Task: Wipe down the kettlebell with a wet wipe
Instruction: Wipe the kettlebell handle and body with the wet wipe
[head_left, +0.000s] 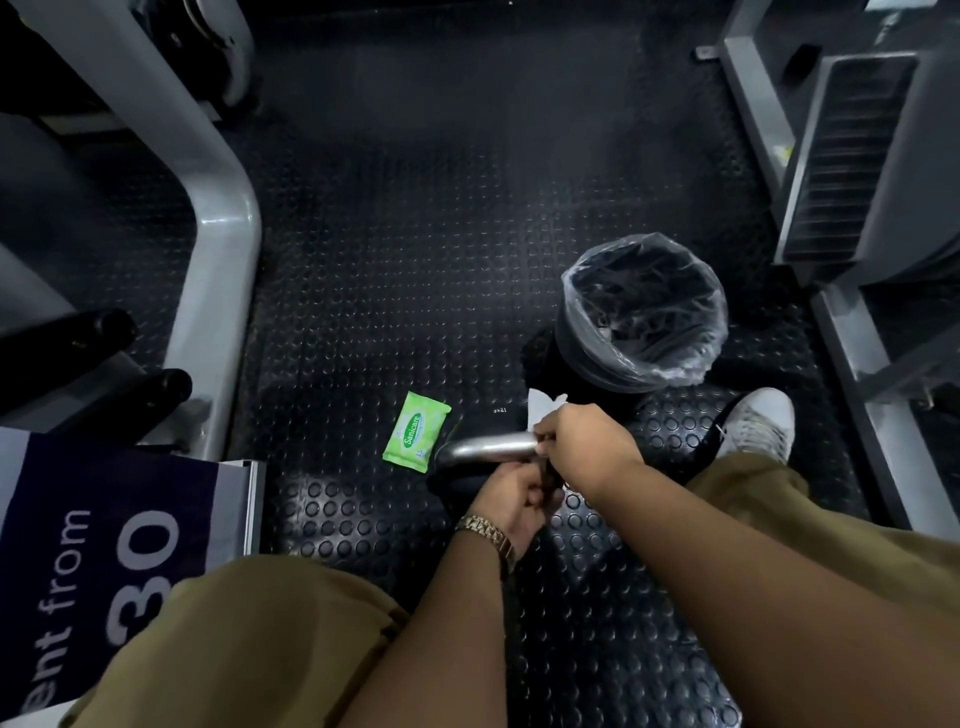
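Observation:
A black kettlebell with a shiny steel handle (491, 448) stands on the studded rubber floor in front of my knees. My right hand (582, 441) grips the right end of the handle and holds a white wet wipe (540, 408) that sticks out above my knuckles. My left hand (511, 501), with a metal watch on the wrist, is curled against the kettlebell's body just below the handle; most of the body is hidden behind both hands. A green pack of wet wipes (415, 432) lies flat on the floor just left of the handle.
A black bin lined with a clear bag (644, 312) stands right behind the kettlebell. Grey machine frames flank the floor at left (223, 249) and right (852, 364). A dark blue sign (119, 545) stands at lower left. My white shoe (758, 423) is at right.

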